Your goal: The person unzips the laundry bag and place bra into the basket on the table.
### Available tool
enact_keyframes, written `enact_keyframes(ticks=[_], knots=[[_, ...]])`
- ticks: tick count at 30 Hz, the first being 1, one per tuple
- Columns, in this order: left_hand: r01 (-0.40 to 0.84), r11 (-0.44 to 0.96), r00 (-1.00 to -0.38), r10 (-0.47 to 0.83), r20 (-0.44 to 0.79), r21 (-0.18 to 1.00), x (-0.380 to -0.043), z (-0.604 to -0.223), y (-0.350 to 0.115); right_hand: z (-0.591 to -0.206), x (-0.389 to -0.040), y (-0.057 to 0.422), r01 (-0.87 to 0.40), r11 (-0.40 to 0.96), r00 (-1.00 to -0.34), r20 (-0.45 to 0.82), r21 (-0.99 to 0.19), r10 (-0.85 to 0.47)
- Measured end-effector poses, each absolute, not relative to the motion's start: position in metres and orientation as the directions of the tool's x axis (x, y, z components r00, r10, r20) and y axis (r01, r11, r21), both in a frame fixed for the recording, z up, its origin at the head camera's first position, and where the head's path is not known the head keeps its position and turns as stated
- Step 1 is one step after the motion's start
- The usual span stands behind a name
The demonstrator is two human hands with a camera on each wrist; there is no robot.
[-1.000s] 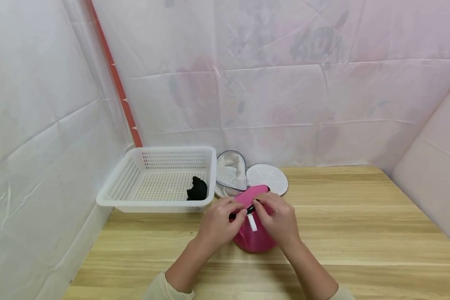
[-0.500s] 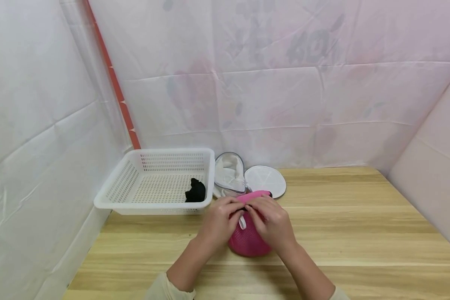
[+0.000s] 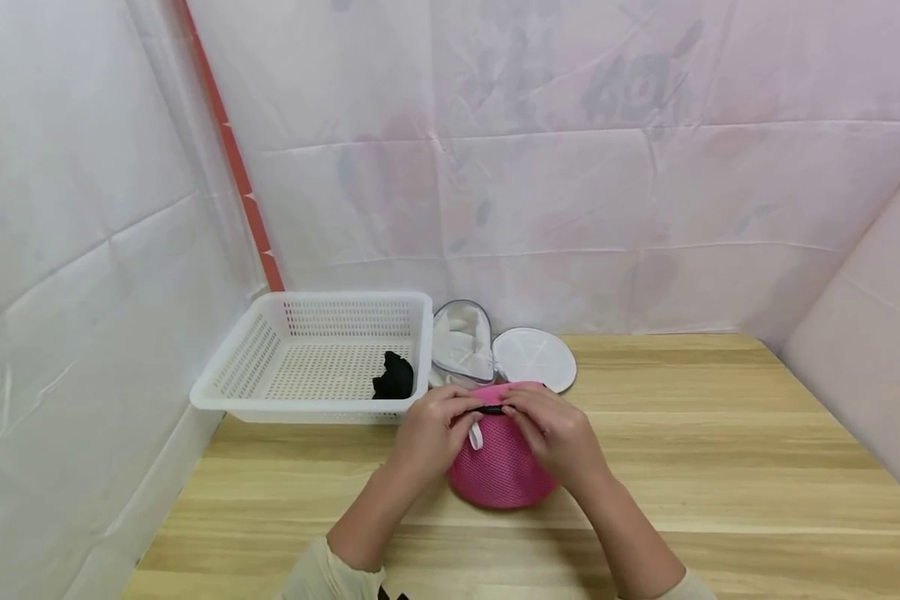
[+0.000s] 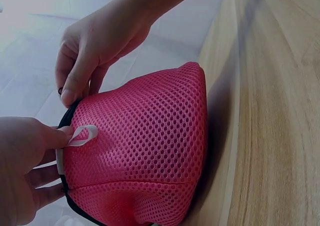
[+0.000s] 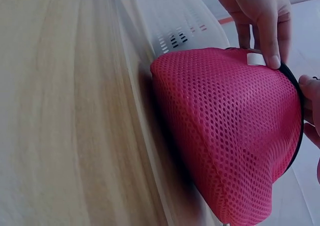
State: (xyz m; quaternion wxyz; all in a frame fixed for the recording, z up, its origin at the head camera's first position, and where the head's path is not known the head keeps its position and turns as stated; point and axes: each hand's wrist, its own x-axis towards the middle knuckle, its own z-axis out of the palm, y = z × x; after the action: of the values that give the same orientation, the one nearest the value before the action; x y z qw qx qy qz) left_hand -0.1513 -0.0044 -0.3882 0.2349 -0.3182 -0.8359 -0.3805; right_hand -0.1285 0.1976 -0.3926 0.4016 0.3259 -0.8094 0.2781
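A pink mesh laundry bag [image 3: 502, 467] with a black zipper edge [image 3: 492, 409] stands on the wooden table between my hands. My left hand [image 3: 429, 429] pinches the black edge next to a white loop tag [image 3: 476, 436]. Just to the right, my right hand [image 3: 558, 429] pinches the same edge between thumb and fingers. In the left wrist view, the mesh side [image 4: 145, 131] bulges outward, and a small dark piece [image 4: 60, 91] shows at the right hand's fingers. The right wrist view shows the left thumb pressed beside the loop; the bag's inside is hidden.
A white perforated basket [image 3: 311, 407] stands at the back left, holding a black cloth item [image 3: 394, 377]. Beside it lie an open white mesh bag with a grey rim [image 3: 461, 342] and a white round mesh piece [image 3: 534, 360]. White sheeting [image 3: 540, 192] hangs behind the table.
The pink bag has turned, its white loop shifting left toward my left hand and its black edge now lying level. My hands have moved slightly apart along that edge, both still pinching it.
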Motion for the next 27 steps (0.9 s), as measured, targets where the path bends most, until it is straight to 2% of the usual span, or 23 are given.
enact_keyframes(ticks=[11,18,27], knots=[[0.701,0.500,-0.701,0.346,0.624,0.509,-0.154,-0.386,-0.010,-0.389,-0.127,0.202,-0.717,0.666,-0.505,0.812,-0.207,-0.291],[0.673,0.545,-0.720,0.328,0.612,0.500,-0.148,-0.385,-0.006,-0.391,-0.127,0.194,-0.745,0.651,-0.426,0.854,-0.143,-0.299],[0.776,0.512,-0.587,0.373,0.718,0.369,-0.143,-0.390,0.009,-0.395,-0.122,0.186,-0.726,0.678,-0.429,0.846,-0.114,-0.317]])
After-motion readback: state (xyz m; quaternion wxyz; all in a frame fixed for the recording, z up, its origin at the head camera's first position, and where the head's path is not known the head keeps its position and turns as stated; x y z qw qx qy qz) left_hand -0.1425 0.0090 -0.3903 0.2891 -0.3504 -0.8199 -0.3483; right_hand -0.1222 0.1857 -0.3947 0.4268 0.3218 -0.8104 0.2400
